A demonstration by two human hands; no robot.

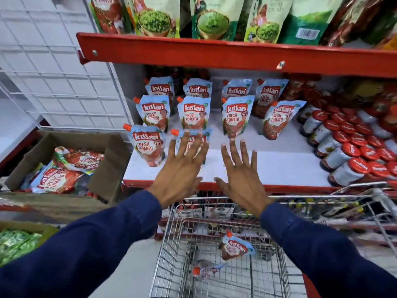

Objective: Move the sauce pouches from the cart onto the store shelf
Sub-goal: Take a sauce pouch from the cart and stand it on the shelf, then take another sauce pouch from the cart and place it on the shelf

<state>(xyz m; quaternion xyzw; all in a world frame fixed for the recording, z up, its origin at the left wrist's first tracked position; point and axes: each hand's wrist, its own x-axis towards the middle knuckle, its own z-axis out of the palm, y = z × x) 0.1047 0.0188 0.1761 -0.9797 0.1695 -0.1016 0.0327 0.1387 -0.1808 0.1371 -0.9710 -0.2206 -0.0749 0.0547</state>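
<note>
Ten light-blue stand-up sauce pouches with orange corner caps and red "Kissan Fresh Tomato" labels (194,114) stand upright in rows on the white store shelf with a red front lip (279,166), filling its left half from nine o'clock toward the centre. Two more of the same pouches lie flat in the silver wire cart (217,214) at six o'clock: one face-up pouch (236,248) and, at its seven o'clock, a second one (204,269) too blurred to read. Further pouches lie heaped in the open brown cardboard box (111,164) at nine o'clock, partly covered by its flaps.

The front pouch of the second column (193,138) is mostly hidden behind the left hand; only its cap, top edge and a strip of its label show. Back-row pouches are overlapped by those in front. At three o'clock, red-lidded glass jars (352,151) lie in blurred ranks, their labels unreadable. Green chutney pouches (210,20) on the red upper shelf (214,52) at twelve o'clock are cut off by the frame's top.

Both arms in dark blue sleeves reach forward over the cart. The left hand (182,168) is palm-down with fingers (184,143) spread wide, gripping nothing, its tips over the hidden pouch; whether they touch it cannot be told. The right hand (242,175) is likewise flat and splayed, empty, above bare shelf just beside the pouches.
</note>
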